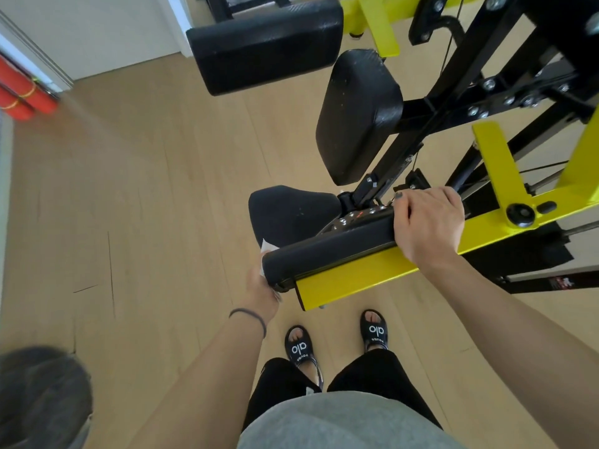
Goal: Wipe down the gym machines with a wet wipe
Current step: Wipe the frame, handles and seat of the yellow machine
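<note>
A yellow and black gym machine (366,280) fills the right side. Its black arm pad (327,251) lies on a yellow beam in front of me. My right hand (428,222) grips the pad's far end, fingers curled over the top. My left hand (262,286) is at the pad's near end, partly hidden behind it, and holds a white wet wipe (266,249) against that end. Only a corner of the wipe shows.
A black seat (288,209) sits below the pad, with a black chest pad (356,115) above it and a second arm pad (262,47) at the back. Red rolls (22,95) lie at the left wall. My sandalled feet (337,341) stand on the wood floor.
</note>
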The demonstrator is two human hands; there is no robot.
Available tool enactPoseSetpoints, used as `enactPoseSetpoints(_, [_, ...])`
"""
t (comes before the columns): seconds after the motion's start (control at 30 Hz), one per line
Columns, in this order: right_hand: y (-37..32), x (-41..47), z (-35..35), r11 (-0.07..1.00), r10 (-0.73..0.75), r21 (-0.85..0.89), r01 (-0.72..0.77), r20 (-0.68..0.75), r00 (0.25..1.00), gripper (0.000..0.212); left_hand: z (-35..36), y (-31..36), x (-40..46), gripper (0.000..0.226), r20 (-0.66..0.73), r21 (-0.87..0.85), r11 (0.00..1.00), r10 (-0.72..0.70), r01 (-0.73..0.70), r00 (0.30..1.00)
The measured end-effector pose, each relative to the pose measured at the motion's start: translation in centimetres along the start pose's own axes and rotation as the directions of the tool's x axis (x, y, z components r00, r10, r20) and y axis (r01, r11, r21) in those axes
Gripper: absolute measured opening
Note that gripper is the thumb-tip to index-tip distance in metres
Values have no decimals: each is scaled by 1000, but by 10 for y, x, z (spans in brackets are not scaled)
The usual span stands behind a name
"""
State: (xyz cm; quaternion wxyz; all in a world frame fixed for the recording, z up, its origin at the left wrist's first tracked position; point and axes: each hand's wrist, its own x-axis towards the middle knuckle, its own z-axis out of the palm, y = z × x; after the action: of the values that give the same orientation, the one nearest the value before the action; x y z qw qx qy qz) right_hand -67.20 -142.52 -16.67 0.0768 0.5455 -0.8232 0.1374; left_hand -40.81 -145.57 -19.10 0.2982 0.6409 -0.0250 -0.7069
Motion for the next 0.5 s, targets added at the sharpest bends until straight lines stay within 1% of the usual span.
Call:
enactPoseSetpoints(0.07, [-1, 0, 0, 1000, 7, 1, -7, 1, 1000, 46, -1, -5, 7, 37, -21, 83, 996, -12, 14, 1000])
enactPoseSetpoints(0.13, [-2, 0, -1, 1000, 12, 0, -12, -3, 1000, 46, -4, -1, 10, 41, -4, 83, 996, -18, 18, 1000])
enactPoseSetpoints(0.2, [-2, 1, -3, 1000, 6, -1, -6, 0, 1000, 46, -8, 9, 5, 47, 31, 141, 990, 24, -28, 999])
enactPoseSetpoints(0.23, [-2, 0, -4, 1000, 6, -4, -6, 4, 1000, 46, -8, 15, -4, 45, 82, 258, 958, 103, -121, 991])
enactPoseSetpoints(0.27, [-3, 0, -4, 1000, 8, -7, -8, 7, 1000, 46, -7, 19, -18, 36, 173, 466, 838, 229, -284, 958])
enactPoseSetpoints(0.3, [-3, 0, -5, 1000, 11, -9, -11, 9, 1000, 47, -5, 22, -31, 28, 308, 687, 560, 353, -463, 883])
enactPoseSetpoints(0.33, [-4, 0, -6, 1000, 13, -9, -13, 11, 1000, 47, -1, 25, -42, 29, 486, 803, 127, 427, -582, 763])
enactPoseSetpoints(0.37, [-5, 0, -6, 1000, 15, -3, -15, 16, 1000, 48, 4, 29, -45, 32, 669, 743, -327, 404, -584, 624])
enactPoseSetpoints(0.4, [-5, 0, -7, 1000, 21, 9, -21, 22, 1000, 48, 13, 29, -49, 35, 781, 602, -606, 314, -519, 540])
enactPoseSetpoints(0.43, [-5, 0, -7, 999, 27, 20, -28, 27, 999, 50, 25, 28, -49, 37, 850, 456, -757, 215, -467, 481])
enactPoseSetpoints(0.47, [-4, 0, -7, 999, 31, 26, -31, 31, 999, 52, 40, 24, -50, 39, 877, 369, -817, 149, -443, 456])
enactPoseSetpoints(0.5, [-4, 1, -7, 999, 29, 25, -30, 40, 999, 54, 58, 19, -48, 39, 877, 354, -813, 118, -462, 465])
